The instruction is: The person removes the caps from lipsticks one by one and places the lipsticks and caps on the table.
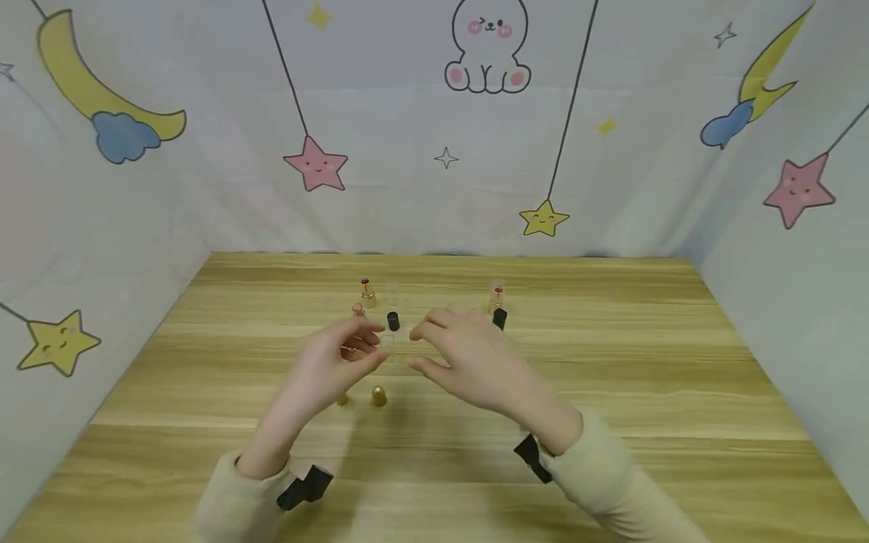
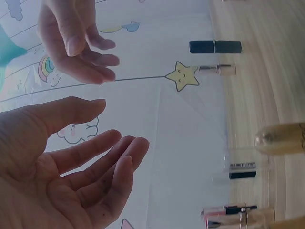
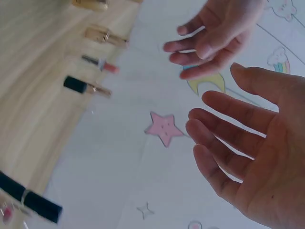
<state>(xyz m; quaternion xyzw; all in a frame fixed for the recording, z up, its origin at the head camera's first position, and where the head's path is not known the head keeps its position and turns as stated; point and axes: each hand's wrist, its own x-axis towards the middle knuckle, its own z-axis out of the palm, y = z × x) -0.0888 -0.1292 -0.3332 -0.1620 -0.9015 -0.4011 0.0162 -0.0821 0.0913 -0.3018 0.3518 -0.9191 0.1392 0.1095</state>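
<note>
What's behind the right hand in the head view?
The top of a black tube shows past the right hand, a red lipstick beyond it. The hand hides the tube's base and anything else there.

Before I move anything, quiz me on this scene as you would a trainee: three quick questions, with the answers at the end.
1. True or false: the left hand and the right hand are both empty.
2. Which sits lowest in the head view? A) a red lipstick; B) a gold tube; C) a pink star.
3. Fill in: in the head view, the short cylinder seen between the two hands is coloured ____.

Key: 1. True; 2. B; 3. black.
</note>
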